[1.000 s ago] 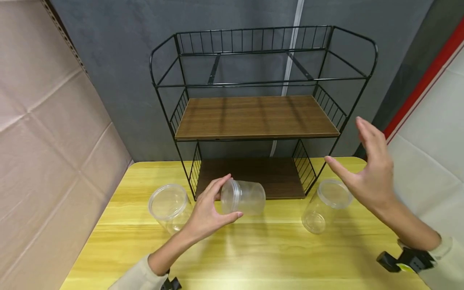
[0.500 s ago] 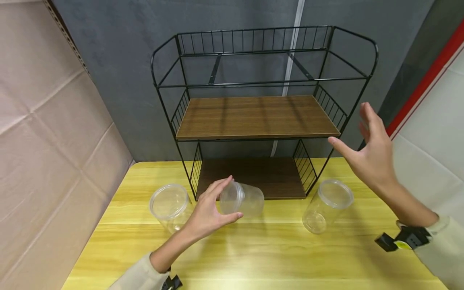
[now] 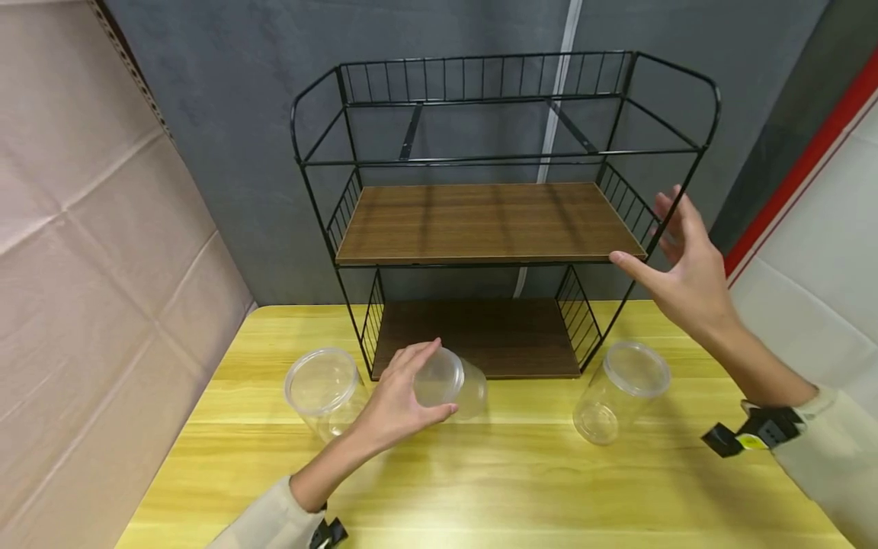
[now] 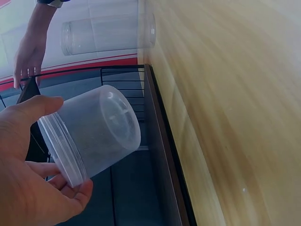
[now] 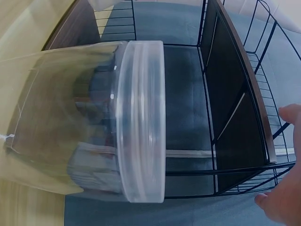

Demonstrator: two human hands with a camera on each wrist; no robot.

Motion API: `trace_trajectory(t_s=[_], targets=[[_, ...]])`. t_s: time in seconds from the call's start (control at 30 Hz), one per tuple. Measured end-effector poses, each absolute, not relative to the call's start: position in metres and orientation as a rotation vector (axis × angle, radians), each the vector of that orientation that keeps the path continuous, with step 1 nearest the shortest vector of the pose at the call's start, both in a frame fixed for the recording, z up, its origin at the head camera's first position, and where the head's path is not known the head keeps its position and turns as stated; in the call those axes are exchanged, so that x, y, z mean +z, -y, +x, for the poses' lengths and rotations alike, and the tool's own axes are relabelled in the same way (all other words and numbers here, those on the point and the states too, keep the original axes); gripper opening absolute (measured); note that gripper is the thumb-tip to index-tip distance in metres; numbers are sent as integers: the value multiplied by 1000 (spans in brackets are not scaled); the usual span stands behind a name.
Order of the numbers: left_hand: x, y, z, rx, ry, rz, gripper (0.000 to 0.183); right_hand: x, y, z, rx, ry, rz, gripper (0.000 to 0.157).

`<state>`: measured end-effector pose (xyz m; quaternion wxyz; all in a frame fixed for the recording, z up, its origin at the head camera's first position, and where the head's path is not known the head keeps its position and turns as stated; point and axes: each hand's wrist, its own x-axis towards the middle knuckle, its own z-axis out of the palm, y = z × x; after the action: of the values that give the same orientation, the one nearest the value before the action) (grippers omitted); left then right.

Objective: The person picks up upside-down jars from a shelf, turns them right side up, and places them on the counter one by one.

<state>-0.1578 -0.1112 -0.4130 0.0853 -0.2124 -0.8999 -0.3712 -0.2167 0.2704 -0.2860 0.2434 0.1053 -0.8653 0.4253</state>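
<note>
My left hand [image 3: 398,400] holds a small clear plastic jar [image 4: 96,132] by its lidded end, thumb on one side and fingers on the other. The jar is tilted, its base pointing away, in front of the rack's lower shelf. At the right side of the black wire rack [image 3: 494,263] is my right hand [image 3: 689,278]. Its fingers extend behind the right front post, and the thumb is by the corner of the middle wooden shelf [image 3: 490,221]. In the right wrist view a gap shows between the thumb and the rack; firm contact cannot be told.
A lidded clear jar [image 3: 322,385] stands left of my left hand. Another, taller clear jar [image 3: 620,393] stands right of the rack, below my right forearm. The yellow wooden table [image 3: 521,488] carries everything. A grey wall is behind, with pale panels at both sides.
My right hand has moved up, then inward to the rack's right post. The jar in my left hand has turned so its base points farther away; the left hand itself has barely moved.
</note>
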Motion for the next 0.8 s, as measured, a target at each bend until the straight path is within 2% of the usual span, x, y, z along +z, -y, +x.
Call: trace_trajectory(t_s=[0.23, 0.8], targets=[[-419, 112, -161, -1042, 2741, -629, 94, -288, -266, -221, 1158, 2352, 373, 97], [-428, 111, -165, -936, 2832, -666, 94, -293, -262, -225, 1224, 2276, 404, 87]])
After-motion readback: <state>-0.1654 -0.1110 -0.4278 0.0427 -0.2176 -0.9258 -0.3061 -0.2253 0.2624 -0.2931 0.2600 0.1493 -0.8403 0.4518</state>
